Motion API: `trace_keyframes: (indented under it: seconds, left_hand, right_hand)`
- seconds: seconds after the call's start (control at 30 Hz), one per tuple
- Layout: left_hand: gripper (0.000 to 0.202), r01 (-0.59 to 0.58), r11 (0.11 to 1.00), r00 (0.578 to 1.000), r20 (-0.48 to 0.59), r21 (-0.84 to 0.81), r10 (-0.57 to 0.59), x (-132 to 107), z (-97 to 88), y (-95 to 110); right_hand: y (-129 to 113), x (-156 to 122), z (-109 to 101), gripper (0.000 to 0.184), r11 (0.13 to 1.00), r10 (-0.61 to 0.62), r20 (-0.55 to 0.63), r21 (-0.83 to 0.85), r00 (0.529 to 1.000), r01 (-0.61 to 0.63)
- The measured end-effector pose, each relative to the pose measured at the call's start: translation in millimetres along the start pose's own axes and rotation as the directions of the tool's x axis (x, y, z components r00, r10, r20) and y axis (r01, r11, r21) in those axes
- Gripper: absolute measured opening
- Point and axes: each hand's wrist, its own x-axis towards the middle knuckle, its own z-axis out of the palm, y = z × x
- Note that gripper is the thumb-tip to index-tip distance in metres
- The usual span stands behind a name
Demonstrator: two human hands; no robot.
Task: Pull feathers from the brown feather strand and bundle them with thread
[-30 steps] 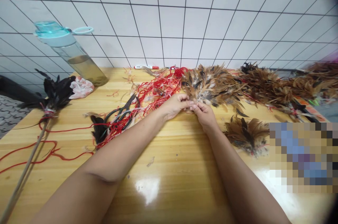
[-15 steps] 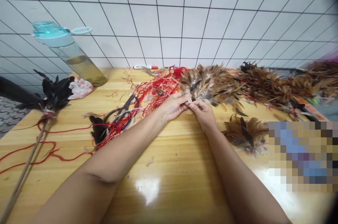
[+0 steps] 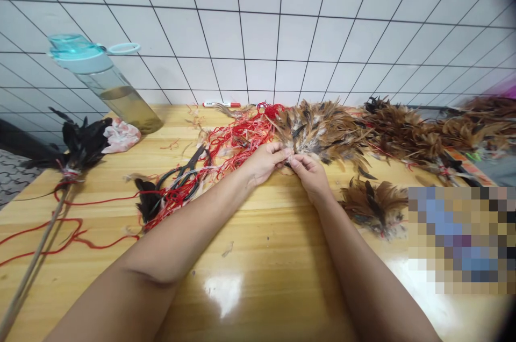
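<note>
The brown feather bunch [image 3: 318, 129] lies at the far middle of the wooden table [image 3: 258, 256], spread like a fan, with its stem ends pointing at the person; the left hand [image 3: 264, 162] and the right hand [image 3: 312, 175] meet at those stem ends, and both pinch them between thumb and fingers; it looks like the step of gathering the stems into one neat bundle; a next move likely calls for one hand to hold the pinch firm so the other can go for the red string [image 3: 237, 137], which lies just beside the left hand; the scissors [image 3: 181, 178] sit tangled in that string, further left; a small feather bunch [image 3: 374, 205] lies near the right arm, so that side is tight; the tiled wall [image 3: 258, 35] stands close behind the feathers; the shiny wood near the person holds only small scraps and gives the arms room to pull back
</note>
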Motion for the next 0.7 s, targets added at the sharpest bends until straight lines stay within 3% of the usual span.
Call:
trace_keyframes:
  seconds: [0.13,0.27,0.37,0.47,0.57,0.7]
  left_hand:
    - [0.026,-0.097,0.924,0.992,-0.041,0.370,0.120,-4,4.8,4]
    - [0.021,-0.083,0.934,0.996,0.002,0.347,0.088,-4,6.0,4]
    - [0.014,-0.217,0.875,0.975,0.049,0.434,0.218,0,1.9,2]
    - [0.012,-0.371,0.597,0.917,0.179,0.711,0.356,3,-3.1,-2]
    - [0.016,-0.441,0.310,0.875,0.328,0.842,0.355,2,-3.8,-9]
    - [0.019,-0.341,0.122,0.889,0.277,0.932,0.366,-5,4.0,-15]
  right_hand:
    - [4,2,-2,0.025,1.000,0.014,0.028,0.011,1.000,-0.014]
    - [6,3,-3,0.025,1.000,-0.012,-0.024,0.027,1.000,0.012]
    - [4,4,-7,0.030,0.994,0.013,-0.130,0.110,0.991,0.002]
    - [2,6,-11,0.033,0.967,0.076,-0.231,0.256,0.970,-0.014]
    - [1,7,-13,0.034,0.950,0.085,-0.286,0.313,0.954,0.009]
    - [3,7,-11,0.034,0.962,0.058,-0.353,0.270,0.934,0.042]
